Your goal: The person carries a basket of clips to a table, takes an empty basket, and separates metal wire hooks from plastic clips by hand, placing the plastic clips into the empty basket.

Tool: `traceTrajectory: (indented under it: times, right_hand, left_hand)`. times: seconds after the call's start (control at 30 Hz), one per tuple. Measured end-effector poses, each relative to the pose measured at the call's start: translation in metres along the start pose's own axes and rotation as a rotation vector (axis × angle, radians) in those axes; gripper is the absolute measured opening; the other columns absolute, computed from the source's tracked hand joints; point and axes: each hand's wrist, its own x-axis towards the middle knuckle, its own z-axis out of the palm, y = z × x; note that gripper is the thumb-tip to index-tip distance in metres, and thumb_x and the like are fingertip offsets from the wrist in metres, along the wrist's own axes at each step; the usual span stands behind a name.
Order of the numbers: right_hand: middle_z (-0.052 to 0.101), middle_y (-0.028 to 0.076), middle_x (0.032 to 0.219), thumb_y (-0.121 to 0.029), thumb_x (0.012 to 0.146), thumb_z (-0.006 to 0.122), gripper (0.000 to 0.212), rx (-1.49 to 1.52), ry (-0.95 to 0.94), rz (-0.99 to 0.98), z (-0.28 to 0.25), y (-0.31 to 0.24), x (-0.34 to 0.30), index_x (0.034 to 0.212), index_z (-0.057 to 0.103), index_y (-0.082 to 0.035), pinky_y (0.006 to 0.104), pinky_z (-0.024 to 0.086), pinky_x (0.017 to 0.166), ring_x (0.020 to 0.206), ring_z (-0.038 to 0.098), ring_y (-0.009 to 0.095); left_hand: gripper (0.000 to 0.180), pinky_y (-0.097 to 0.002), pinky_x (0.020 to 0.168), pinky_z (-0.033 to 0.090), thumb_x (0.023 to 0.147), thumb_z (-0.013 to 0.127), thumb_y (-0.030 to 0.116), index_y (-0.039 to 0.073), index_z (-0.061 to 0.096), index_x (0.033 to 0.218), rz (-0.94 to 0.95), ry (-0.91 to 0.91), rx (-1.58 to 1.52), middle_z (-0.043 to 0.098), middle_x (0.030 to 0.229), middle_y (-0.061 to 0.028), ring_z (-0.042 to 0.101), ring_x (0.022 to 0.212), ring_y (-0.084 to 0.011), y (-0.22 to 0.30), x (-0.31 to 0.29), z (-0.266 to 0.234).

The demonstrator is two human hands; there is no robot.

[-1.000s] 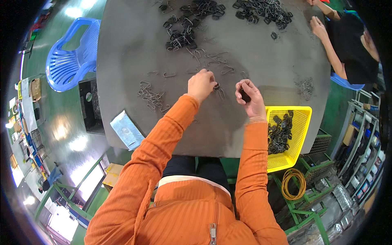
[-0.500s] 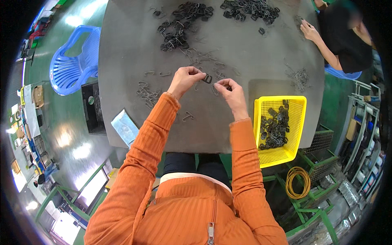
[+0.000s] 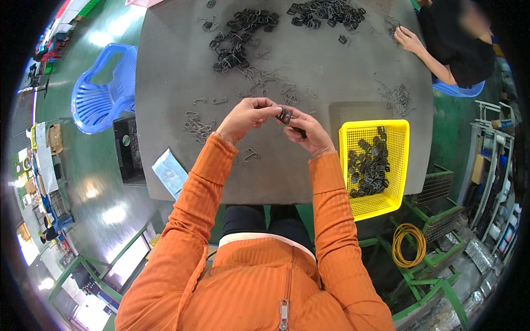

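My left hand [image 3: 245, 118] pinches a small black plastic buckle [image 3: 284, 115] between thumb and fingertips, above the middle of the table. My right hand [image 3: 311, 132] meets it from the other side, its fingertips closed at the buckle's edge. Another dark piece [image 3: 300, 132] shows under the curled fingers of that hand; its kind is hard to make out. Whether the right fingertips also pinch a wire hook is hidden. Loose bent wire hooks [image 3: 199, 128] lie left of my hands, and a single hook [image 3: 251, 155] rests nearer to me.
Black buckles form heaps [image 3: 237, 41] at the far side. A yellow basket [image 3: 404, 165] with black buckles stands at right, near a wire-hook pile [image 3: 398, 99]. A blue-and-white packet [image 3: 169, 172] lies at left. Across the table, a person's hand [image 3: 407, 38] handles small pieces.
My right hand has moved in to the left and now meets the buckle in my left hand. Before, the two hands were apart. The whole view has shifted slightly.
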Motion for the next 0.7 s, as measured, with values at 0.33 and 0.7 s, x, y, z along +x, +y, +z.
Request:
traceTrajectory:
  times: [0.33,0.7]
  right_hand:
    - [0.061,0.000,0.072,-0.015,0.083,0.062,0.016,-0.386,0.353,-0.235,0.013,-0.004,0.005,0.090,0.066,-0.001,0.0165,0.033,0.049,0.056,0.045,0.002]
    - [0.064,0.013,0.081,-0.019,0.079,0.062,0.016,-1.487,0.739,-0.523,0.024,0.006,0.001,0.089,0.065,-0.006,0.0356,0.047,0.066,0.076,0.062,0.028]
  left_hand:
    - [0.019,-0.0175,0.053,0.032,0.081,0.063,0.022,0.005,0.064,0.090,0.057,0.164,0.252,0.052,0.067,0.0067,0.041,0.058,-0.0019,0.000,0.000,-0.004]
    - [0.019,-0.0210,0.060,0.042,0.084,0.059,0.018,0.000,0.063,0.089,0.363,0.384,0.386,0.060,0.076,0.0011,0.051,0.069,-0.0051,-0.015,0.023,0.001]
